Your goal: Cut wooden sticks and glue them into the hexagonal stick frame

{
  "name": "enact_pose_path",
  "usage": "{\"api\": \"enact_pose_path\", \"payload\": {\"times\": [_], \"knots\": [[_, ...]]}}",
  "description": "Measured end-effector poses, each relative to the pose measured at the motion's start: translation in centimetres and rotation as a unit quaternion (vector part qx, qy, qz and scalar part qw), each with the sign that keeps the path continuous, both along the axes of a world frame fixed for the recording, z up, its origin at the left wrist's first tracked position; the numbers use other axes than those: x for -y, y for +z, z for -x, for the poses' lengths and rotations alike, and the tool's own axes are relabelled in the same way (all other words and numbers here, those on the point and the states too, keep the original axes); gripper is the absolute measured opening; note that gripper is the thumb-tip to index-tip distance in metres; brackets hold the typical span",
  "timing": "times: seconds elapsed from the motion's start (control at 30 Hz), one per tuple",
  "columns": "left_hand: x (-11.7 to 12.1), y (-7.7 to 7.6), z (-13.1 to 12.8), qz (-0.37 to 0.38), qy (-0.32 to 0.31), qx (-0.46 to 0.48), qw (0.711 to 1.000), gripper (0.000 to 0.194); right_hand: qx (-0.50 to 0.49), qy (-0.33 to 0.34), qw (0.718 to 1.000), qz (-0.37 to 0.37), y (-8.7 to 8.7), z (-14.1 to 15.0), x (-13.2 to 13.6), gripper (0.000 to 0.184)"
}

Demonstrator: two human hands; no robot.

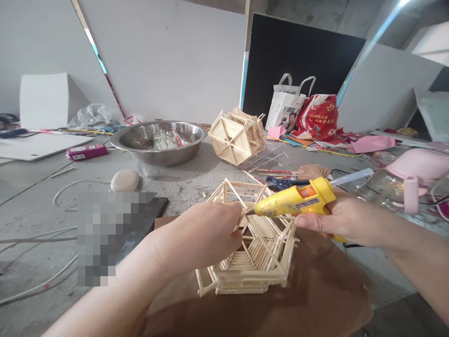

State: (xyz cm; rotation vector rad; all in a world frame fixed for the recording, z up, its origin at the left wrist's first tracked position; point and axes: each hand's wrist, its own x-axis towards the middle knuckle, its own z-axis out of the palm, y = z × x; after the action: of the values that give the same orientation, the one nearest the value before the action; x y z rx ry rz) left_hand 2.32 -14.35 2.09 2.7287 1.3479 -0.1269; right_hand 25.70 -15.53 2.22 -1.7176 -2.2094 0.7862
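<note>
A hexagonal frame of thin wooden sticks [252, 262] rests on a brown sheet [315, 299] in front of me. My left hand [203, 236] is closed in a pinch on a thin stick at the frame's upper rim. My right hand [345, 217] grips a yellow hot glue gun [298, 199] with a clear glue stick protruding from its back. The gun's nozzle points left and sits right at my left fingertips, over the frame.
A second stick frame [236, 135] stands further back beside a steel bowl [163, 140]. A dark phone [150, 213] and a pale oval stone [125, 180] lie to the left. Bags [305, 114], coloured paper scraps, blue pliers [280, 182] and pink plastic items [417, 168] crowd the right.
</note>
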Motion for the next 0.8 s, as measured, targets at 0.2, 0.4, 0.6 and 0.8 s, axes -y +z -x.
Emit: {"api": "enact_pose_path", "payload": {"times": [0.2, 0.4, 0.6, 0.8], "knots": [[0.1, 0.1, 0.0, -0.003, -0.005, -0.003, 1.000, 0.016, -0.042, 0.020, 0.999, -0.010, 0.2, 0.3, 0.0, 0.027], [0.0, -0.1, 0.0, -0.006, -0.010, -0.001, 1.000, 0.016, -0.040, 0.029, 0.999, -0.002, -0.1, 0.0, -0.2, 0.029], [0.0, 0.0, 0.1, -0.007, -0.013, -0.004, 1.000, 0.015, -0.035, 0.014, 0.999, -0.024, 0.0, -0.1, -0.1, 0.024], [-0.1, -0.1, 0.1, -0.016, -0.017, -0.008, 1.000, 0.016, -0.096, -0.067, 0.993, 0.027, -0.4, -2.2, -0.2, 0.031]]}}
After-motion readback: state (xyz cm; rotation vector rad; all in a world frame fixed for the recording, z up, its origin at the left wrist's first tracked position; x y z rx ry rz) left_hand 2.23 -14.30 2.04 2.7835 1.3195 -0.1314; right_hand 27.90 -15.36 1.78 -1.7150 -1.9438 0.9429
